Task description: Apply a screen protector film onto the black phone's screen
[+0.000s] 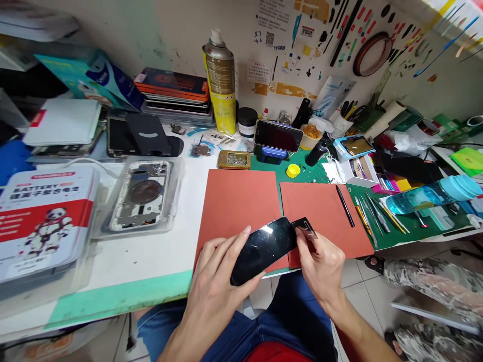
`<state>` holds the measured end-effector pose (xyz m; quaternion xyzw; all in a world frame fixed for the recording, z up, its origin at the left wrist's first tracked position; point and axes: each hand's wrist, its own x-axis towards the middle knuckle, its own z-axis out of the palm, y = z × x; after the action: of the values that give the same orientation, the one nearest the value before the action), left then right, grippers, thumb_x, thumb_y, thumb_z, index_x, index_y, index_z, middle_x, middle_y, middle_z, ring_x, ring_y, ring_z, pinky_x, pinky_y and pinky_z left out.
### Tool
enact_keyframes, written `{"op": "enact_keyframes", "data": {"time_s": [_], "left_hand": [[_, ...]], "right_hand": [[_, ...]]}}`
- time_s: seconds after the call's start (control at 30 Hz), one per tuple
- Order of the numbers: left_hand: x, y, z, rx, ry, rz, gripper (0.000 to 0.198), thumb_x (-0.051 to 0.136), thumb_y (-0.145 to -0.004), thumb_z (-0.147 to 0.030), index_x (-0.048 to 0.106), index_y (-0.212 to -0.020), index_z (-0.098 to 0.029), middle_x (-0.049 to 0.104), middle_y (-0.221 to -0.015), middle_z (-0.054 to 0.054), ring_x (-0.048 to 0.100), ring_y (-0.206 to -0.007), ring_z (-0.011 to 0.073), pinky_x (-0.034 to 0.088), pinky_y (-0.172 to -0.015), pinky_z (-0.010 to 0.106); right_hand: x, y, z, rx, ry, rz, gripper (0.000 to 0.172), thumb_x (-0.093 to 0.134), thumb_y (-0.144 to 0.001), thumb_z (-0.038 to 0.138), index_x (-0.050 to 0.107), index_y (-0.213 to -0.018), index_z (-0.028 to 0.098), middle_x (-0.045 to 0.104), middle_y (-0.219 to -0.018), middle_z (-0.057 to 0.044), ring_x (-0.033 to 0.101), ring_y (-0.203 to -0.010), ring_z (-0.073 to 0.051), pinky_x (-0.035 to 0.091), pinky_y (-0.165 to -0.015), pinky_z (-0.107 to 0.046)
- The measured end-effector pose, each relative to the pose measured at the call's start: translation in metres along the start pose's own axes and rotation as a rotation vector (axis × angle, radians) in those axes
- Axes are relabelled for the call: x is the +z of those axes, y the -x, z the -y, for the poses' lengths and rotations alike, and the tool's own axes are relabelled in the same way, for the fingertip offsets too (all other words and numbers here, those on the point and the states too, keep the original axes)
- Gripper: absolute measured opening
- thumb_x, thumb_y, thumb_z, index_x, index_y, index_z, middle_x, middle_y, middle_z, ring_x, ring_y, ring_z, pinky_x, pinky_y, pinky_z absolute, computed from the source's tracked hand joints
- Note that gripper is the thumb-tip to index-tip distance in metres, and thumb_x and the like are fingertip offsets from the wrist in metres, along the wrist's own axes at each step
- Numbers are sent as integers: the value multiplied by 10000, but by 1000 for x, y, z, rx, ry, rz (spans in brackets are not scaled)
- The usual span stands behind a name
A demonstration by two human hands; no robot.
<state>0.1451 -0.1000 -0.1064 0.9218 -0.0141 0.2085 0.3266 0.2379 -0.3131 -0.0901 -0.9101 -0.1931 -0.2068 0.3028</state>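
Note:
A phone (264, 249) with a dark glossy screen lies tilted in my left hand (219, 269), thumb along its near edge and fingers along its far edge. At the phone's upper right end, my right hand (319, 261) pinches a thin black flat piece (305, 227) with a pale outline on it. The piece meets the phone's end; whether it is attached or only touching, I cannot tell. Beneath both hands are two reddish-brown mats, the left mat (241, 196) and the right mat (320, 206). The phone's back is hidden.
An opened phone housing (141, 196) sits in a clear tray at left, beside a battery tin (45, 216). A spray can (221, 83) and a propped phone (278, 136) stand at the back. Tweezers (377, 213) and a water bottle (430, 195) lie right. Another person's camouflage-clad leg (433, 281) shows.

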Motion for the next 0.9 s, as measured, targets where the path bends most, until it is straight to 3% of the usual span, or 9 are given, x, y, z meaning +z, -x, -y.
{"op": "enact_keyframes", "data": {"time_s": [0.17, 0.33, 0.43, 0.57, 0.67, 0.77, 0.83, 0.9], "left_hand": [[-2, -1, -1, -7, 15, 18, 858, 764, -970, -263, 312, -1697, -329, 702, -1364, 108, 570, -1136, 296, 580, -967, 476], [-3, 0, -1, -40, 10, 63, 874, 780, -960, -272, 310, -1694, -331, 693, -1374, 107, 575, -1170, 296, 583, -975, 467], [-4, 1, -1, -49, 6, 82, 855, 770, -969, -272, 317, -1690, -351, 684, -1387, 103, 589, -1183, 291, 581, -989, 464], [-7, -1, -2, -35, 19, 85, 804, 749, -987, -292, 345, -1679, -357, 684, -1380, 104, 597, -1177, 284, 577, -1004, 469], [-8, -1, -3, -54, 29, 99, 800, 750, -984, -291, 353, -1674, -360, 683, -1385, 104, 597, -1175, 281, 585, -993, 466], [-8, -1, -4, -87, 30, 108, 837, 763, -967, -275, 336, -1681, -360, 678, -1409, 106, 600, -1178, 282, 592, -989, 470], [-8, 0, -4, -97, 24, 113, 859, 765, -960, -262, 319, -1687, -357, 674, -1424, 107, 602, -1185, 285, 592, -993, 478], [-7, 0, -5, -90, 13, 108, 859, 760, -960, -257, 313, -1688, -352, 674, -1426, 105, 602, -1187, 287, 591, -994, 482]], "right_hand": [[2, 1, -7, 120, -130, 10, 238, 622, -1066, 287, 828, -984, 201, 837, -861, -63, 787, -697, -202, 595, -657, -287], [5, 5, -9, 86, -166, -32, 194, 624, -1068, 239, 808, -1057, 178, 853, -945, -79, 819, -792, -212, 618, -724, -290], [5, 3, -9, 18, -110, -30, 236, 567, -1091, 223, 789, -1036, 164, 838, -898, -87, 805, -759, -209, 600, -703, -292], [4, -8, -10, 9, -22, 100, 308, 498, -1110, 260, 763, -988, 158, 795, -785, -69, 764, -659, -203, 538, -619, -290], [1, -12, -8, 50, -37, 127, 319, 507, -1108, 300, 762, -978, 160, 808, -790, -71, 764, -634, -201, 521, -592, -284], [-6, -7, -8, 96, -99, 23, 314, 565, -1090, 345, 787, -969, 159, 832, -823, -89, 768, -636, -197, 545, -610, -282], [-13, -5, -13, 186, -135, -64, 329, 616, -1065, 407, 808, -983, 153, 849, -893, -118, 786, -691, -214, 579, -660, -297], [-19, -9, -27, 338, -188, -17, 386, 666, -1021, 505, 824, -965, 158, 847, -873, -118, 780, -685, -229, 583, -641, -310]]}}
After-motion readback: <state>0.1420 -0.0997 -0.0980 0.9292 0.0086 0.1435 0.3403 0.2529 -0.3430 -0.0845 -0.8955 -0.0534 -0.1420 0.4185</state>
